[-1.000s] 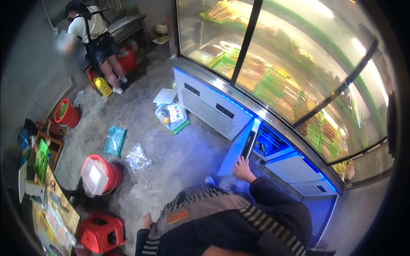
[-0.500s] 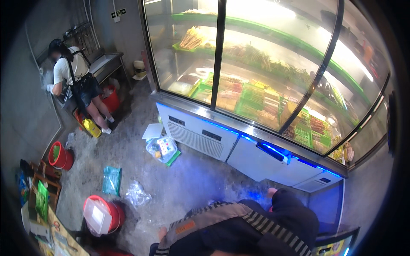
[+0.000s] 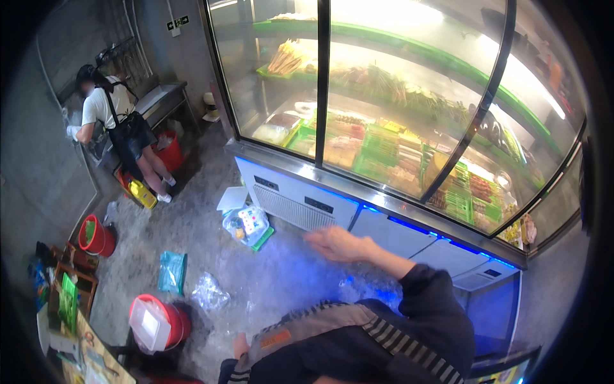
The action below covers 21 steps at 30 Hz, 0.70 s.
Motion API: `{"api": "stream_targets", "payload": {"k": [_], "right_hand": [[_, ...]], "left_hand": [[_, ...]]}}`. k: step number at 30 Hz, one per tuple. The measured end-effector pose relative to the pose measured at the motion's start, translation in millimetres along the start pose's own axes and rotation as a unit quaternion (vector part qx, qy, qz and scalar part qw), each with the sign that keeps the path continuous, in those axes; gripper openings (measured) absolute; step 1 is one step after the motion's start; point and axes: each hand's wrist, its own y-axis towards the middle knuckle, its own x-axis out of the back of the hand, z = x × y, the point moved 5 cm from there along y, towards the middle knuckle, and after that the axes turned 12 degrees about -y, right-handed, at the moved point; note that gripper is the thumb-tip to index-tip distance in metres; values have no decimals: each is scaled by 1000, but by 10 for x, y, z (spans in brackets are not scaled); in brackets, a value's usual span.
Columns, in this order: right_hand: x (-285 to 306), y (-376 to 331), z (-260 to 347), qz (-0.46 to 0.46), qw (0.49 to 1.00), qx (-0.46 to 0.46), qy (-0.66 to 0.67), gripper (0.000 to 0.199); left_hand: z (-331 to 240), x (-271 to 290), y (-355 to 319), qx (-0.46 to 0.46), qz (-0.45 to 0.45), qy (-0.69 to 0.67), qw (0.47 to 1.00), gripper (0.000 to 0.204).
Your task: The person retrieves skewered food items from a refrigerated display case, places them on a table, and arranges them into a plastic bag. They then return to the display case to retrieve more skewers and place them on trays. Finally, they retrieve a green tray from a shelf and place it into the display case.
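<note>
My right hand [image 3: 334, 244] reaches out in front of the display fridge's white base [image 3: 291, 208], pointing left. It is blurred, and whether its fingers hold anything does not show. Below it, the floor carries a blue glow from the light strip under the fridge's metal ledge. My left hand [image 3: 240, 345] hangs low by my body at the bottom, with only a small part showing. Nearest that hand are a crumpled clear plastic bag [image 3: 210, 292] and a red bucket [image 3: 179, 322] topped by a white, box-like container [image 3: 151, 325].
Skewers fill green trays [image 3: 377, 152] behind the fridge glass. A plastic bag of goods [image 3: 245, 224] and a teal packet [image 3: 171, 272] lie on the floor. At far left, a person [image 3: 105, 105] stands by a sink [image 3: 157, 96]. A wooden table [image 3: 96, 358] stands lower left.
My right hand has risen from low beside the fridge base and swung out to the left. The fridge's lower door, ajar earlier, now looks closed.
</note>
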Motion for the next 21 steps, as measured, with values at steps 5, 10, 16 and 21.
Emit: {"api": "stream_targets", "payload": {"k": [5,10,16,21], "right_hand": [[1721,223,1715,-229,883,376,-165,47],[1955,82,2389,-243,828,481,-154,45],[2208,-13,2252,-192,841,506,-3,43],[2419,-172,2060,-148,845,502,114,43]], "left_hand": [[68,19,-38,107,108,-1,988,24],[-323,11,93,87,86,-22,992,22],[-573,142,90,143,62,-24,987,21],[-684,252,158,154,37,-15,987,21]]}}
